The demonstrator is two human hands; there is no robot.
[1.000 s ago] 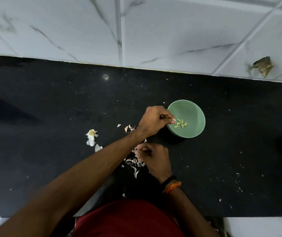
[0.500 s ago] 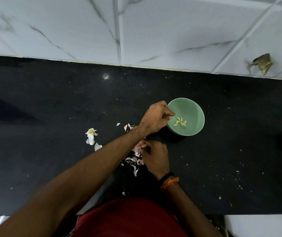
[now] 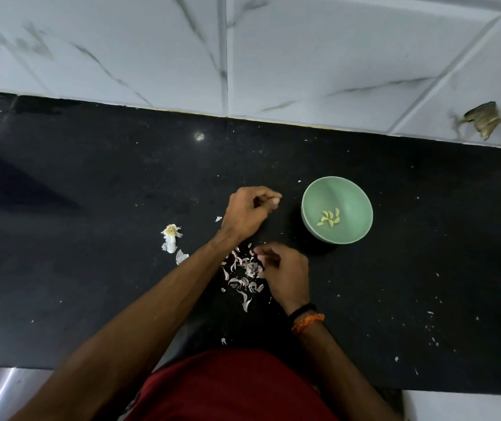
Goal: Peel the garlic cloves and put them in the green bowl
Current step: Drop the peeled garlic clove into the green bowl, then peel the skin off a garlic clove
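Observation:
The green bowl (image 3: pixel 314 221) stands on the black counter (image 3: pixel 91 208) and holds several peeled yellowish garlic cloves (image 3: pixel 330 218). My left hand (image 3: pixel 247 212) hovers just left of the bowl, apart from it, with its fingers curled and nothing visible in them. Nearer to me, my right hand (image 3: pixel 287 270) rests at the edge of a heap of pinkish garlic peels (image 3: pixel 244 273). Its curled fingertips pinch a small pale piece that looks like a garlic clove (image 3: pixel 258 251), mostly hidden.
A white garlic root stub with loose skins (image 3: pixel 170 237) lies left of my left forearm. Small peel flecks are scattered over the counter's right side. A white tiled wall (image 3: pixel 303 56) bounds the counter at the back.
My left hand has drawn back leftward from the bowl's rim. One more clove seems to lie in the bowl. My right hand stays at the peel heap.

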